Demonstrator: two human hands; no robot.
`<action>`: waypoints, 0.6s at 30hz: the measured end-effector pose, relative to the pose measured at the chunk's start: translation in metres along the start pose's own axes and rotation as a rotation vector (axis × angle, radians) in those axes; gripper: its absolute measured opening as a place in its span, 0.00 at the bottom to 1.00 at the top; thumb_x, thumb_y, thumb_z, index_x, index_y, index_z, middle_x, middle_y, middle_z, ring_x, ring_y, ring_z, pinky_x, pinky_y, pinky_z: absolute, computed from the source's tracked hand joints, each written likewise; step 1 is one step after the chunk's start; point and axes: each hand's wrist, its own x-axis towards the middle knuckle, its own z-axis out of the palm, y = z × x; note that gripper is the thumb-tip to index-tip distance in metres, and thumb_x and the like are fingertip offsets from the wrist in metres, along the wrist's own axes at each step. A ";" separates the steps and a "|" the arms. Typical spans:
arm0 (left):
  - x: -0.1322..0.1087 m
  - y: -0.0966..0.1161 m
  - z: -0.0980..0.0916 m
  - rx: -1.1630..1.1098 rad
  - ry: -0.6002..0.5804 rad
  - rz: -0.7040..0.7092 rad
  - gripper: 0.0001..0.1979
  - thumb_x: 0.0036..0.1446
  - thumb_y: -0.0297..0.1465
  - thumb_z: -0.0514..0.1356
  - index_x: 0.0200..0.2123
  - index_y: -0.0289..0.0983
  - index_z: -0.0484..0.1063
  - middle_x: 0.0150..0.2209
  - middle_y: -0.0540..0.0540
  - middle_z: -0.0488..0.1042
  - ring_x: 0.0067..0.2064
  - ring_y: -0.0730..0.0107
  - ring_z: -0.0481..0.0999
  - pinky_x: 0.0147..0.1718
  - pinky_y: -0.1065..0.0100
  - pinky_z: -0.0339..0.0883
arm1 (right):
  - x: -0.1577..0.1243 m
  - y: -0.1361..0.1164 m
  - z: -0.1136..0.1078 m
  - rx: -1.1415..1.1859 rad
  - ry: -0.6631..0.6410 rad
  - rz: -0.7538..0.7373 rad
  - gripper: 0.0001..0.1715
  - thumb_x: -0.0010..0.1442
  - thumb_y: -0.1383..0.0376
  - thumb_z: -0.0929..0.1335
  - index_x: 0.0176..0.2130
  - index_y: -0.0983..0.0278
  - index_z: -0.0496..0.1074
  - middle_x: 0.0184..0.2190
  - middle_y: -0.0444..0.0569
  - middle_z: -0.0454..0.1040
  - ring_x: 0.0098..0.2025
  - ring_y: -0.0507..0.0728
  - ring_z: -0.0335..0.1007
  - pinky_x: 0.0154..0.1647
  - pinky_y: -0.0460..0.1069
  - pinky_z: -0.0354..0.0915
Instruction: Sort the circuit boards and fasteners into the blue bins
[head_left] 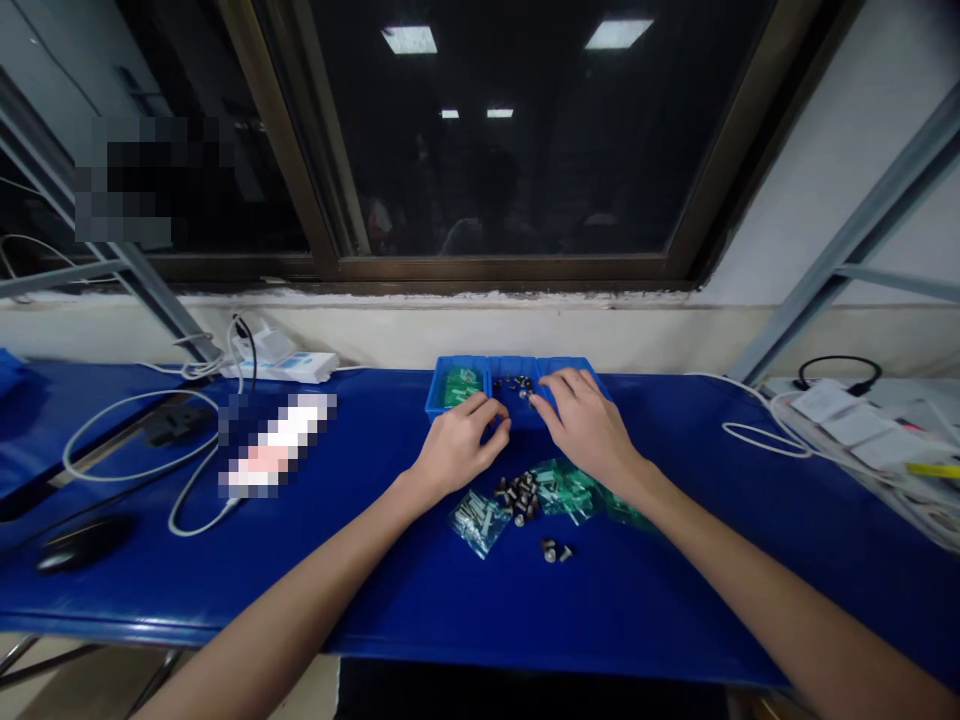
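Head view: left hand (457,447) half curled at the front rim of the blue tray (431,400), right hand (589,425) loosely spread over it, any grip hidden; loose screws (517,492) just below both, scattered if a wrist brushes.

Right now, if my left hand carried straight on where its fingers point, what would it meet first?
Your left hand would probably meet the front wall of the blue plastic divided tray first; its fingertips are right at it, though depth is hard to judge.

Dim overall; ceiling lights (409,39) mirrored in dark window (510,130); edges bowed.
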 end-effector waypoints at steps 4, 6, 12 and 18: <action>-0.001 0.002 0.000 0.044 -0.075 0.062 0.09 0.67 0.32 0.51 0.41 0.37 0.70 0.37 0.47 0.71 0.35 0.70 0.72 0.34 0.68 0.68 | -0.016 -0.002 -0.007 0.166 -0.203 -0.013 0.14 0.70 0.62 0.58 0.45 0.63 0.70 0.39 0.52 0.73 0.41 0.60 0.70 0.40 0.54 0.66; -0.002 0.003 0.000 0.068 -0.135 0.100 0.09 0.67 0.32 0.50 0.42 0.37 0.70 0.38 0.47 0.72 0.35 0.69 0.73 0.33 0.68 0.68 | -0.021 -0.004 -0.011 0.227 -0.367 -0.032 0.12 0.70 0.62 0.59 0.42 0.62 0.70 0.37 0.50 0.73 0.38 0.58 0.70 0.38 0.53 0.66; -0.003 0.004 0.001 0.123 -0.267 0.140 0.11 0.68 0.32 0.49 0.45 0.38 0.69 0.39 0.46 0.72 0.38 0.66 0.75 0.33 0.67 0.67 | -0.023 0.001 -0.017 0.242 -0.614 -0.007 0.13 0.65 0.59 0.64 0.46 0.62 0.71 0.44 0.54 0.71 0.50 0.65 0.65 0.46 0.58 0.63; -0.002 -0.001 0.004 0.132 -0.333 0.152 0.11 0.67 0.32 0.50 0.44 0.38 0.70 0.39 0.46 0.73 0.37 0.66 0.76 0.30 0.67 0.66 | -0.021 0.011 -0.022 0.317 -0.760 0.071 0.21 0.60 0.50 0.67 0.45 0.61 0.72 0.44 0.55 0.70 0.53 0.68 0.62 0.47 0.59 0.62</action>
